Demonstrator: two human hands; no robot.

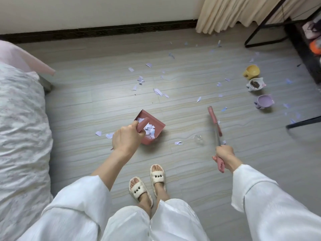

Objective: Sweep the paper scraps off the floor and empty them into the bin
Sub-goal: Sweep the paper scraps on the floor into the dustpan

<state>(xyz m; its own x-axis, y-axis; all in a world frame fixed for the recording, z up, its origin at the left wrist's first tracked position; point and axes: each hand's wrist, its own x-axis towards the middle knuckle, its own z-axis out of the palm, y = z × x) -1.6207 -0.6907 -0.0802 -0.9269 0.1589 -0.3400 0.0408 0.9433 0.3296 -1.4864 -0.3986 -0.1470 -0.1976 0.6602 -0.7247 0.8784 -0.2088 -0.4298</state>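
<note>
Far left of everything, a bed in pale floral bedding fills the edge. Next, the left hand, fingers curled tight round the handle of the pink dustpan, which holds a heap of paper scraps just beyond the knuckles. More loose scraps lie scattered on the floor ahead of both hands. Over to the right hand, fingers wrapped round the pink brush, its head pointing away. Further right, three small bowls.
</note>
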